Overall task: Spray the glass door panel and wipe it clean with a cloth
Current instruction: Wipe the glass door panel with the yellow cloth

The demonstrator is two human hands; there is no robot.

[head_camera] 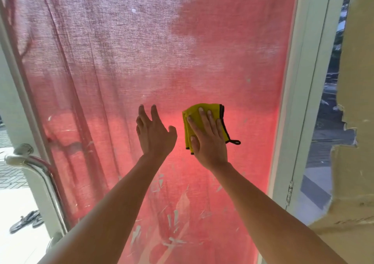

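Head view: our right hand [209,140] lies flat on the folded yellow cloth [194,114]. Its grip fingers are straight and press the cloth to the glass door panel [141,51] at mid-height, nearer the panel's right edge. Left hand [154,136] just beside it, grip spread, holding nothing; contact with the glass unclear. We judge the cloth soft, light and limp: pin it under the palm or it slips. Glass stiff, smooth, breakable: press evenly.
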